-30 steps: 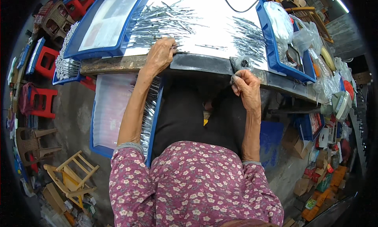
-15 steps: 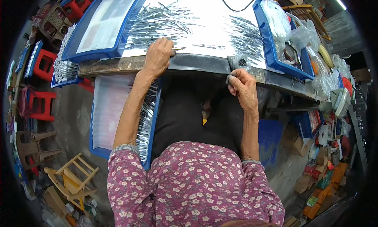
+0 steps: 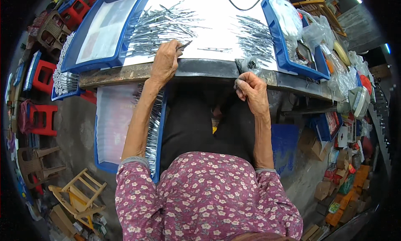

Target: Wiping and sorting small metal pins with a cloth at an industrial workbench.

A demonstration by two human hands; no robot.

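Observation:
My left hand (image 3: pixel 166 61) rests at the table's near edge, closed on a slim dark pointed tool (image 3: pixel 184 45) whose tip points right and away over the white surface. Its exact kind does not show. My right hand (image 3: pixel 254 90) is in a pinch just below the edge, thumb against fingertips; whatever it holds is too small to make out. Close beyond it lies a crumpled clear plastic bag (image 3: pixel 252 64) with something dark inside. A loose pile of thin grey metal-like strips (image 3: pixel 163 26) spreads beyond my left hand, another pile (image 3: pixel 257 36) lies at right, and several strips (image 3: pixel 214 49) lie between.
Blue trays flank the worktop: a lined one (image 3: pixel 121 53) at left, one holding plastic bags (image 3: pixel 288 59) at right. Below left, another blue tray (image 3: pixel 97 151) holds more strips beside my legs. A black cable (image 3: pixel 234 6) curves across the far side. Red stools (image 3: pixel 43 120) stand left.
My left hand has turned slightly, and the tool's tip now points up and away from the table edge. My right hand stays pinched. The whole view has shifted a little.

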